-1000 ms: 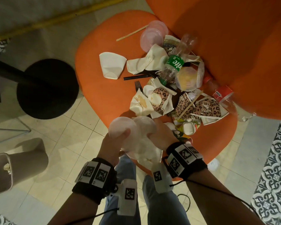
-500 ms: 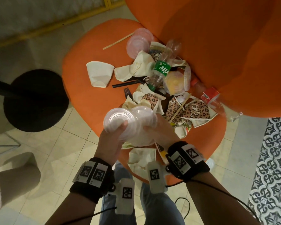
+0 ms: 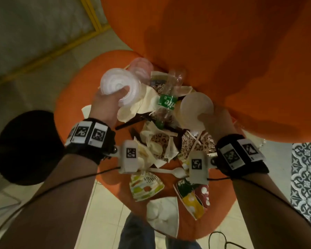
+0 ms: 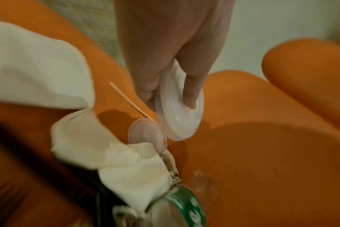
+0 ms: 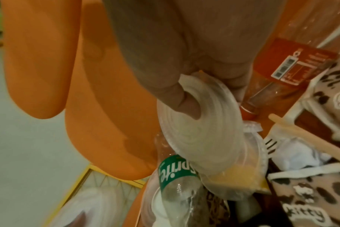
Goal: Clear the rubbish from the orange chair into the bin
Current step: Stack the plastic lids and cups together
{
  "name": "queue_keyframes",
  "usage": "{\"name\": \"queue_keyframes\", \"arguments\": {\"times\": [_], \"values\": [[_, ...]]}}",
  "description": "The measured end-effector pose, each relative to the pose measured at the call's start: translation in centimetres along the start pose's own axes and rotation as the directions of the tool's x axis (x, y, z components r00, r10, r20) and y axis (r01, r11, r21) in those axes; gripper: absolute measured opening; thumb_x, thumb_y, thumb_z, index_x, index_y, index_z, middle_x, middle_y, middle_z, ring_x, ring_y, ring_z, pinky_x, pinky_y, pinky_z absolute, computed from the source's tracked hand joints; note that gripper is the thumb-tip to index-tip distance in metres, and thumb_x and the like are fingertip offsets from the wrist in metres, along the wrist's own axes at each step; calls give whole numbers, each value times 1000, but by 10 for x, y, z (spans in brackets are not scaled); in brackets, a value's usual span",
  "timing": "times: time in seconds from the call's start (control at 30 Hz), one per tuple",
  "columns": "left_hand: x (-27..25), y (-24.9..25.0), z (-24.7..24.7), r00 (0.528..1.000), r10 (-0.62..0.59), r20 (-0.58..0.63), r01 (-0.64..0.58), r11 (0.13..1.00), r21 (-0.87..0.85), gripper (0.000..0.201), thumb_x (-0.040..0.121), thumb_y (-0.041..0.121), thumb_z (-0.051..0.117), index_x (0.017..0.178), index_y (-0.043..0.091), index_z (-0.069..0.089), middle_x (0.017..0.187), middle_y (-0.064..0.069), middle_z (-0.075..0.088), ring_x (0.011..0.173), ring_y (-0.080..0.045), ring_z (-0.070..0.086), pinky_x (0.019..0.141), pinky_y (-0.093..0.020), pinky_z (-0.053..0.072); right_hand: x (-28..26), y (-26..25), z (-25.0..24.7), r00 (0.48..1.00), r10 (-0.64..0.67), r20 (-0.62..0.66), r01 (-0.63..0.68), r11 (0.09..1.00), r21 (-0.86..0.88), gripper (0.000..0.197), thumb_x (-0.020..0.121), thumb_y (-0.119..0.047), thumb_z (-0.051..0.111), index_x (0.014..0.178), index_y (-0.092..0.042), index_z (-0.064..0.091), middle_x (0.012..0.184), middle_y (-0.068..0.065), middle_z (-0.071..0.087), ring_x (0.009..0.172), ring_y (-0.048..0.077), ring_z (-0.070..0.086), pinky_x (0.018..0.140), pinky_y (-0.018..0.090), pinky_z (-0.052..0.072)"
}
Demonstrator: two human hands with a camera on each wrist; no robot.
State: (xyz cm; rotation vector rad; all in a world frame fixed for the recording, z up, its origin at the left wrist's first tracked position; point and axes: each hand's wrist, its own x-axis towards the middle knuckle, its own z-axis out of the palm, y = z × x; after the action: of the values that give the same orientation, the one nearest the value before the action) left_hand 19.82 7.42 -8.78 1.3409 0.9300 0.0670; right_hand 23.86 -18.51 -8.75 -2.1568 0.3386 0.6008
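A clear plastic lid (image 3: pixel 118 87) is pinched by the left hand (image 3: pixel 106 106) & a 2nd clear lid (image 3: pixel 196 108) is gripped by the right hand (image 3: pixel 215 123), both held above the rubbish pile (image 3: pixel 162 141) w/ Sprite bottle (image 3: pixel 167 101) on the orange chair (image 3: pixel 75 97).

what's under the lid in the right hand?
Directly under the lid: a clear container with yellowish residue, beside the Sprite bottle. The container's far side and whatever it rests on are covered.

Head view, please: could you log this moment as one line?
left hand: grips round white plastic lid | right hand: grips round clear plastic lid | orange chair: littered
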Motion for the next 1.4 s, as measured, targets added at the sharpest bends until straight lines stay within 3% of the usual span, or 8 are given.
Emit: {"name": "queue_keyframes", "arguments": {"times": [0.17,0.4,0.5,0.6,0.8,1.0,1.13,1.4], "values": [[75,39,46,992,13,124,-74,859,506,66,81,32,72,134,4,44,115,7,47,101,-12,48,83,-25,42,22,-7,9,994,105,5,-105,993,54,51,85,-6,59,134,-8,45,126,14,55,112,30,51,96,45,46],[138,45,69,923,14,385,-365,350,863,80,77,40,74,141,9,35,145,-13,41,130,-33,42,102,-38,37,29,-7,28,999,51,-17,-53,987,-153,52,81,-11,64,131,-11,48,120,11,59,102,24,54,83,30,44],[143,41,69,883,43,467,-455,319,831,82,68,47,77,134,12,43,137,-11,49,124,-33,47,98,-39,41,30,-5,35,998,31,-45,-37,989,-143,54,80,-15,67,131,-13,48,121,9,60,113,27,54,93,32,44],[147,33,64,883,64,465,-462,292,837,78,67,45,78,130,15,44,131,-7,48,119,-28,47,91,-33,37,32,-5,39,999,52,-1,-52,992,-116,51,82,-16,67,129,-9,48,120,9,59,105,22,55,82,26,42],[139,31,58,885,50,462,-447,362,818,61,74,36,74,126,19,47,124,-4,51,111,-25,51,97,-37,42,37,7,42,991,99,-87,-103,994,-44,73,67,-50,66,130,-19,46,123,4,57,114,25,54,93,46,51],[119,35,48,892,90,443,-420,526,740,51,78,33,72,123,25,49,110,2,56,101,-23,57,74,-32,49,45,6,49,992,106,-62,-105,994,29,82,56,-63,58,123,-17,54,113,3,63,104,22,61,89,45,53],[111,38,49,946,219,239,-319,765,560,61,74,30,77,125,11,51,124,-10,57,113,-25,55,91,-35,47,47,18,60,990,110,-92,-105,993,61,86,55,-68,62,129,-27,47,127,5,55,114,26,55,94,47,50],[95,54,34,884,467,32,-466,872,151,47,71,22,80,112,11,60,104,4,66,96,-8,66,81,-23,54,38,20,64,993,65,-104,-58,996,70,79,55,-68,62,117,-20,58,116,3,63,111,27,55,94,50,48]]}}
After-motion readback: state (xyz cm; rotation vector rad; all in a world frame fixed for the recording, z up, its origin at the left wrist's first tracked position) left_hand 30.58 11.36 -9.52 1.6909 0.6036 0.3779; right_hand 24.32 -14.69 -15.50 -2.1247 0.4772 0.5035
